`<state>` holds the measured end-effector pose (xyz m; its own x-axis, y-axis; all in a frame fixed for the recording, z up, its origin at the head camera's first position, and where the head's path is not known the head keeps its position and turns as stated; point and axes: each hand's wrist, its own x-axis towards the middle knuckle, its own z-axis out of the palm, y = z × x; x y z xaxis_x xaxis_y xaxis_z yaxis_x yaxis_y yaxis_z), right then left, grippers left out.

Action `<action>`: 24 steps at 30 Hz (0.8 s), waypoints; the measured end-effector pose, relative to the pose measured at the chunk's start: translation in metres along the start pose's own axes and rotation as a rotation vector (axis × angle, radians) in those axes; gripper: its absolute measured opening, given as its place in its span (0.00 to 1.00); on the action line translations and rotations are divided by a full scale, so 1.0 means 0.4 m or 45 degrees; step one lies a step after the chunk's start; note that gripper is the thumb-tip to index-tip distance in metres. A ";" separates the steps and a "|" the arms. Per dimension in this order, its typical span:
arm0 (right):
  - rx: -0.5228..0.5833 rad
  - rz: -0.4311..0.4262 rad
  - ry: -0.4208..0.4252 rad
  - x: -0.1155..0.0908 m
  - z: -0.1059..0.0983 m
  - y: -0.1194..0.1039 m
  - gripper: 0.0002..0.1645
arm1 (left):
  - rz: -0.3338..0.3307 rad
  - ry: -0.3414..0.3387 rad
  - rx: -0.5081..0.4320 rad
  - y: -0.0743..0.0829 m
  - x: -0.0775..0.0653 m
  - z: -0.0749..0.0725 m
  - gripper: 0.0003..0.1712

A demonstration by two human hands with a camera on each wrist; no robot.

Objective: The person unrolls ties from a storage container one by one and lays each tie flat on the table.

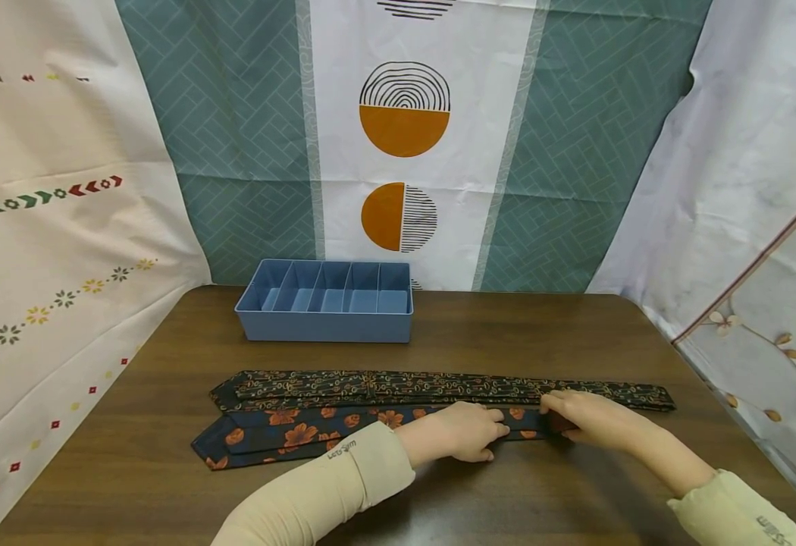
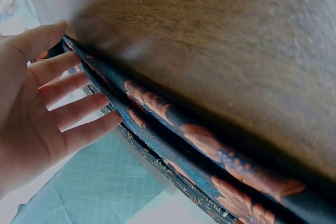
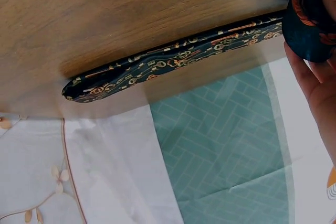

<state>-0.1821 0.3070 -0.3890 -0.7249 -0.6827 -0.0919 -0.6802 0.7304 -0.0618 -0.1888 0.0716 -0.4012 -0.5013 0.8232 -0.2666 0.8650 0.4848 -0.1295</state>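
Observation:
A dark necktie with orange flowers lies lengthwise on the table, its wide pointed end at the left. Its narrow end is wound into a small roll, which my right hand grips between thumb and fingers. With fingers outstretched, my left hand rests on the same necktie just left of the roll; the left wrist view shows the fingertips touching its edge. Behind it and roughly parallel lies a second dark necktie with a small gold pattern, stretched flat, which neither hand visibly holds.
A blue bin with several compartments stands at the back left of the brown table. Patterned cloths hang behind the table and along both sides.

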 end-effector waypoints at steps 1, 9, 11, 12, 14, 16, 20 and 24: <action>0.000 0.002 -0.003 -0.001 0.000 0.001 0.22 | -0.001 -0.002 0.002 0.000 0.001 0.000 0.30; 0.002 -0.023 -0.010 -0.012 0.002 0.019 0.24 | 0.007 -0.022 -0.041 -0.004 0.001 -0.006 0.30; 0.009 -0.028 -0.005 -0.014 0.001 0.023 0.23 | 0.014 -0.024 -0.052 -0.005 0.001 -0.007 0.30; 0.010 -0.025 -0.002 -0.015 0.002 0.025 0.23 | 0.017 -0.021 -0.054 -0.006 0.001 -0.007 0.30; 0.010 -0.024 -0.003 -0.015 0.003 0.027 0.22 | 0.022 -0.019 -0.056 -0.007 0.001 -0.007 0.30; 0.011 -0.010 -0.009 -0.015 0.002 0.028 0.22 | 0.023 -0.017 -0.060 -0.007 0.001 -0.008 0.30; 0.037 0.020 -0.030 -0.020 -0.003 0.027 0.22 | 0.018 -0.023 -0.066 -0.006 0.001 -0.008 0.30; 0.059 0.014 -0.023 -0.029 -0.005 0.028 0.23 | 0.012 -0.036 -0.078 -0.007 0.003 -0.006 0.30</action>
<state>-0.1816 0.3231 -0.3867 -0.7301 -0.6743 -0.1108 -0.6659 0.7384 -0.1064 -0.1918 0.0720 -0.3989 -0.4913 0.8196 -0.2947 0.8663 0.4949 -0.0681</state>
